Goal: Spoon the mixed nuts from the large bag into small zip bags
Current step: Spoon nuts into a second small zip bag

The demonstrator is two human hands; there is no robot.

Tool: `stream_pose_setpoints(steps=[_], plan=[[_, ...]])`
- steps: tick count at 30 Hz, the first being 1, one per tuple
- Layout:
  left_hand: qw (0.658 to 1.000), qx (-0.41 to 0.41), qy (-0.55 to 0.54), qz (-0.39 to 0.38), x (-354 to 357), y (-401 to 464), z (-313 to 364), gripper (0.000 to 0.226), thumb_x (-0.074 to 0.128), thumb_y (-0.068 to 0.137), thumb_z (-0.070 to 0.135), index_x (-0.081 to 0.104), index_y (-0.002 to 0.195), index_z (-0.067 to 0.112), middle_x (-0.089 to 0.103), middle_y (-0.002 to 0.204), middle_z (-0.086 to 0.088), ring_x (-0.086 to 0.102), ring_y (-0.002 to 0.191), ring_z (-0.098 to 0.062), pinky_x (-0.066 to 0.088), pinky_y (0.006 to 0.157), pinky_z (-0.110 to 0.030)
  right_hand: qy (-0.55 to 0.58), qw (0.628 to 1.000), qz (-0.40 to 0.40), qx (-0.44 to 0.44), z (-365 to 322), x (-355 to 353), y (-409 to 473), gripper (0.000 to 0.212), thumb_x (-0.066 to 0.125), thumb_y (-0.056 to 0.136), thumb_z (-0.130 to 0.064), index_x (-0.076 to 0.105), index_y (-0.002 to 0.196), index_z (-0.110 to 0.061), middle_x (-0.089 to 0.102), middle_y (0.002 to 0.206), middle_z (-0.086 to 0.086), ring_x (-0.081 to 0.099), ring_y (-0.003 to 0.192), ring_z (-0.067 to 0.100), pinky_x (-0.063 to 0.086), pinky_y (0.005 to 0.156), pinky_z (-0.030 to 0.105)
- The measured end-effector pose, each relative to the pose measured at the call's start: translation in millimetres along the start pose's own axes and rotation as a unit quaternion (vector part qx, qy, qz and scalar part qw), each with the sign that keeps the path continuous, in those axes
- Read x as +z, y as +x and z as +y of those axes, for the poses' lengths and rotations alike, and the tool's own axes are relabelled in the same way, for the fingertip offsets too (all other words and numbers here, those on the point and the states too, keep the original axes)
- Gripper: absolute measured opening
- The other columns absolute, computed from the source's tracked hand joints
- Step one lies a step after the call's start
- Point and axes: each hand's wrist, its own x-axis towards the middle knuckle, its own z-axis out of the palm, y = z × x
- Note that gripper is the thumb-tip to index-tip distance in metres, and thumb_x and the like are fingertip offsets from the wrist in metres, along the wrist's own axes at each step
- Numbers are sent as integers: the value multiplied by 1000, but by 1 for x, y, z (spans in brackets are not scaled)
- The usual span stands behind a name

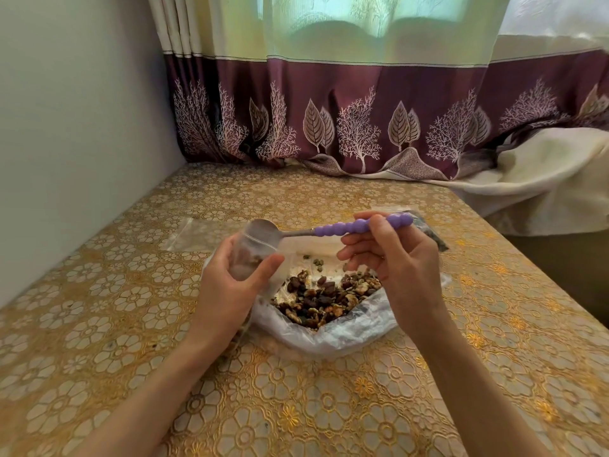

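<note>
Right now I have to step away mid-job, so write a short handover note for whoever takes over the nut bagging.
Left hand: holds a small zip bag open, some nuts already inside.
Right hand: pinches the purple-handled spoon, its bowl at the bag's mouth.
Large bag: lies open on the table under the hands, plenty of mixed nuts left.
An empty zip bag lies flat at far left; another, holding something dark, lies behind the right hand.
Left: top up this bag, seal it, fill the empty one.

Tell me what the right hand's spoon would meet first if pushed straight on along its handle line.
Probably the small zip bag gripped by the left hand: the spoon's bowl, held by the right hand, already sits at its mouth.
</note>
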Motion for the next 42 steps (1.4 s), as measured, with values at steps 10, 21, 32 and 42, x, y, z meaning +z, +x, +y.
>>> stream_pose_setpoints(steps=[10,21,32,42], plan=[[999,33,15,1,-1,-3,3,69,64,67,57,50,124,20,66,102,2,68,83,-11,56,67,-30,-119,975,181,-37,5,-46,18,27,48,98,-20,62,77,-13,65,57,-2,55,46,8,43,44,17],[999,47,-1,-7,-2,-3,1,64,65,67,53,51,122,22,67,95,4,69,80,-11,57,69,-27,-211,962,173,-7,16,-63,22,28,40,102,-19,54,78,-14,67,60,-4,49,48,1,40,48,14],[998,55,-6,-7,-3,-4,1,67,65,67,54,50,124,22,66,97,7,68,83,-4,56,73,-20,-182,969,164,26,16,-69,25,31,35,103,-16,53,77,-13,66,55,-6,47,45,0,36,42,13],[999,47,-8,-9,-3,-2,-1,71,64,63,69,51,120,28,65,90,10,68,79,-7,54,63,-20,-194,963,173,71,19,-73,25,31,42,101,-22,56,75,-13,57,59,-1,46,44,1,38,42,15]])
